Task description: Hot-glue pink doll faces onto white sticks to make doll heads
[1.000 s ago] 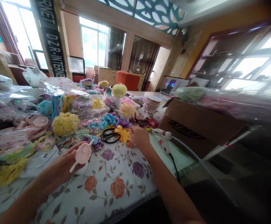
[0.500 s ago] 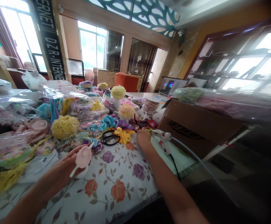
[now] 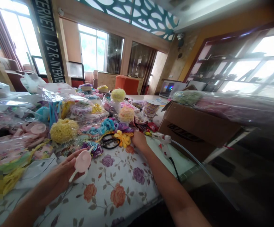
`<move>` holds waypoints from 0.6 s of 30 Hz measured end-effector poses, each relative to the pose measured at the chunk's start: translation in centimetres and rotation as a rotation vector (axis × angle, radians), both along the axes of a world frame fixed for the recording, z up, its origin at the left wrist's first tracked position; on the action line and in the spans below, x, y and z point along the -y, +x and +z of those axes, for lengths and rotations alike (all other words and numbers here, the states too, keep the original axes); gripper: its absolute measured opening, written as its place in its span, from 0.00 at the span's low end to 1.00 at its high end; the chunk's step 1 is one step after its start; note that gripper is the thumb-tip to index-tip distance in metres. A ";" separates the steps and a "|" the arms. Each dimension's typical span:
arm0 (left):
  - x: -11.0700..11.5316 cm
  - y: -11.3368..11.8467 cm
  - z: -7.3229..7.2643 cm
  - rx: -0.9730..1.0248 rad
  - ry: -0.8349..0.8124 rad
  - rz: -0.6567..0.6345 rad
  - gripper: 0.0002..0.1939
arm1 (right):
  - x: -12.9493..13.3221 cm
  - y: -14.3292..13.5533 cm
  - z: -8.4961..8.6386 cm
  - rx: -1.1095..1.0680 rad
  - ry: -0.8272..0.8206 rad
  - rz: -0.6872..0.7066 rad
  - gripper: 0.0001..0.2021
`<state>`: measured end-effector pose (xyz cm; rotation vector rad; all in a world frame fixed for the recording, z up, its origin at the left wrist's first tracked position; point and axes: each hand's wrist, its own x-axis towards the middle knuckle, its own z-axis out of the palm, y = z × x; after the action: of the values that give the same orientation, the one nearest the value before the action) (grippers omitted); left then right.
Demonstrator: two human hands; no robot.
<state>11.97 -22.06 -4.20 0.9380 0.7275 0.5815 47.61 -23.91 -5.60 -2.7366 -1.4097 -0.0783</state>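
My left hand holds a pale pink plastic piece with a round middle and thin stems, above the flowered tablecloth. My right hand reaches to the yellow fuzzy yarn bundle and the clutter behind it; its fingers are hidden by the back of the hand. Black-handled scissors lie left of the yellow bundle. To the right of my right hand, a white glue gun rests on a pale green mat.
Bags of yarn and pink parts crowd the left side. A yellow yarn ball and a peach one sit among them. A cardboard box stands at the right, with a plastic-wrapped bundle on top.
My right hand has shifted slightly left, closer to the yellow bundle. The view has turned a little. My left hand still holds the pink piece.
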 end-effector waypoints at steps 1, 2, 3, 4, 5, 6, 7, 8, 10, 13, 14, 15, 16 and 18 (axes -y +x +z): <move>0.0 0.0 0.0 0.002 -0.006 0.000 0.23 | 0.1 0.0 -0.1 -0.003 0.006 -0.001 0.15; 0.0 0.0 0.0 0.005 -0.011 -0.001 0.24 | 0.2 0.0 -0.2 -0.005 0.012 -0.002 0.15; -0.1 0.0 0.0 0.008 -0.015 -0.004 0.24 | 0.3 0.0 -0.4 -0.007 0.018 -0.002 0.14; -0.1 0.0 -0.1 0.011 -0.017 -0.008 0.25 | 0.5 -0.1 -0.5 -0.011 0.024 -0.003 0.14; -0.2 0.0 -0.1 0.014 -0.016 -0.012 0.25 | 0.6 -0.1 -0.6 -0.015 0.031 -0.006 0.14; -0.3 0.0 -0.2 0.014 -0.015 -0.014 0.25 | 0.6 -0.1 -0.7 -0.019 0.040 -0.009 0.13; -0.3 0.0 -0.3 0.013 -0.014 -0.014 0.25 | 0.6 0.0 -0.8 -0.023 0.052 -0.011 0.13; -0.4 0.0 -0.4 0.011 -0.014 -0.013 0.25 | 0.5 0.1 -0.8 -0.028 0.065 -0.014 0.13; -0.4 0.1 -0.5 0.009 -0.019 -0.010 0.26 | -0.1 0.4 -0.9 -0.040 0.097 -0.015 0.14; -0.4 0.0 -0.5 0.016 -0.023 -0.016 0.27 | -1.4 0.7 -0.9 -0.063 0.153 -0.008 0.15; -0.4 0.0 -0.5 0.017 -0.020 -0.018 0.27 | -1.9 0.8 -0.9 -0.072 0.172 -0.005 0.15; -0.4 -0.1 -0.5 0.018 -0.017 -0.019 0.27 | -2.3 0.8 -0.8 -0.081 0.190 -0.003 0.15; -0.4 -0.1 -0.5 0.018 -0.015 -0.018 0.27 | -2.5 0.7 -0.7 -0.090 0.207 0.000 0.15; -0.5 -0.2 -0.6 0.023 -0.009 -0.018 0.26 | -2.6 0.6 -0.3 -0.107 0.237 0.008 0.14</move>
<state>11.77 -21.59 -4.75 0.9272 0.6995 0.5717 48.17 -21.36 -5.94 -2.5046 -1.2926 -0.0905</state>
